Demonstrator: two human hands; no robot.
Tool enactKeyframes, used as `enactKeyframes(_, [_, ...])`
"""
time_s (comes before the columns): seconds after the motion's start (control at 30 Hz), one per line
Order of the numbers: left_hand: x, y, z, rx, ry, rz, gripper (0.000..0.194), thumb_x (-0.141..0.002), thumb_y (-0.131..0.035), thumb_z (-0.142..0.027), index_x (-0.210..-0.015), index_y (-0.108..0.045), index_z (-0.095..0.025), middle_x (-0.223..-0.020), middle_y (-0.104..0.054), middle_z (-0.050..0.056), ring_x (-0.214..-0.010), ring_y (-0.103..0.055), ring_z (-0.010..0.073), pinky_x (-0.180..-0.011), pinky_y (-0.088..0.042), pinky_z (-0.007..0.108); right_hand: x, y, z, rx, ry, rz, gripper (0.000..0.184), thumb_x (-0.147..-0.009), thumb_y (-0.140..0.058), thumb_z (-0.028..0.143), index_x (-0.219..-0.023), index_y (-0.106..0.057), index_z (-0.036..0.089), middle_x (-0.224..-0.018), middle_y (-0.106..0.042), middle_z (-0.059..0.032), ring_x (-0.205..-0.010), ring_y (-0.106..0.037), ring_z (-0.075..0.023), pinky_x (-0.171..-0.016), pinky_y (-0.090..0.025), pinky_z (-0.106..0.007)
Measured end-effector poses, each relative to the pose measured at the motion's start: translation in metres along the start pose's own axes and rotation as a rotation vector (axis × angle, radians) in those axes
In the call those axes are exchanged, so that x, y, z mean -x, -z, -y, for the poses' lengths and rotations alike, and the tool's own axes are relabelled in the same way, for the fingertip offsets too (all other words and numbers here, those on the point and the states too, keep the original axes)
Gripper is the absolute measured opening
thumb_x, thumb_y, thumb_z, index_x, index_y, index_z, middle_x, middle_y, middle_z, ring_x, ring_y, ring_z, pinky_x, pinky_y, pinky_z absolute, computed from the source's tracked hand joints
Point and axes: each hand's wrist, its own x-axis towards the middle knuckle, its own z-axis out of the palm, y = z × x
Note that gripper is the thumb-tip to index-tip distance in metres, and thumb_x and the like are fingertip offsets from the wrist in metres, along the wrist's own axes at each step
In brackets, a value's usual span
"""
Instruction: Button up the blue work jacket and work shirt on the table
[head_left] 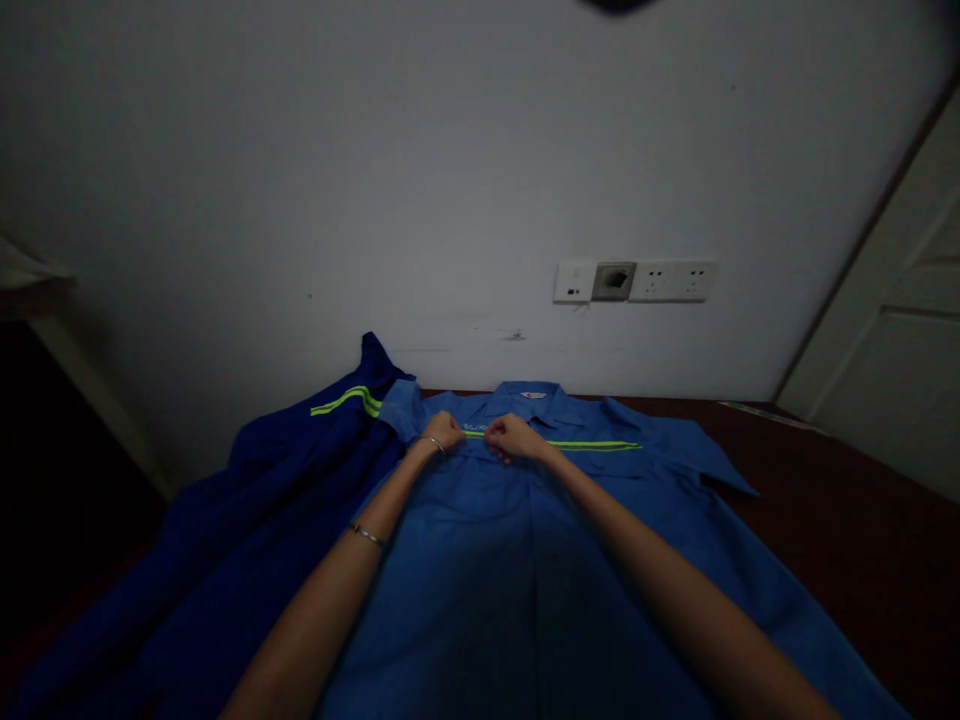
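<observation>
A light-blue short-sleeved shirt point(600, 500) lies front up on the dark reddish-brown tabletop point(847, 530), its collar point(566, 402) toward the wall point(420, 200). The left hand point(446, 430) pinches its cloth at one end of the chest stripe on the left; the right hand point(510, 437) has its grip closed on the same part, nearer the placket. Both forearms cross over the shirt and cover parts of it. Crowding the left side is a dark-blue garment point(300, 500) with a yellow-green stripe, bunched against the wall; the shirt's near sleeve point(403, 405) overlaps it. Above the tabletop, a row of socket plates point(673, 281) is set in the wall. A pale panelled door point(900, 340) stands at the right.
</observation>
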Motion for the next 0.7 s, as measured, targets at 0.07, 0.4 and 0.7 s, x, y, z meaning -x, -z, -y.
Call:
enactKeyframes(0.07, [0.003,0.0,0.007,-0.015,0.01,-0.015,0.014,-0.063,-0.055,-0.014,-0.053,-0.063,-0.009,-0.04,-0.049,-0.001,-0.039,-0.044,0.0086,-0.043,-0.034,0.018,-0.008,-0.008,0.003,-0.062,-0.119,0.029,0.014,-0.071,-0.049,0.008,-0.06,-0.056,0.014,-0.049,-0.056,0.0018,-0.039,-0.05,-0.0077,-0.039,-0.042,-0.016])
enactKeyframes(0.4, [0.014,-0.007,0.025,-0.075,-0.3,0.195,0.025,-0.06,-0.055,-0.012,-0.08,-0.07,-0.012,-0.061,-0.06,-0.002,-0.055,-0.051,0.009,-0.051,-0.037,0.016,-0.022,-0.031,0.009,-0.094,-0.334,0.153,0.031,-0.074,-0.054,0.018,-0.043,-0.053,0.013,-0.039,-0.055,-0.0028,-0.037,-0.051,-0.0103,-0.039,-0.044,-0.018])
enactKeyframes(0.7, [0.014,-0.009,0.033,-0.101,-0.377,0.162,0.028,-0.061,-0.055,-0.013,-0.086,-0.068,-0.013,-0.072,-0.062,-0.001,-0.062,-0.052,0.0101,-0.057,-0.039,0.018,-0.018,-0.032,0.006,-0.166,-0.304,0.147,0.032,-0.076,-0.049,0.017,-0.044,-0.052,0.013,-0.036,-0.052,-0.0009,-0.035,-0.048,-0.0097,-0.037,-0.04,-0.017])
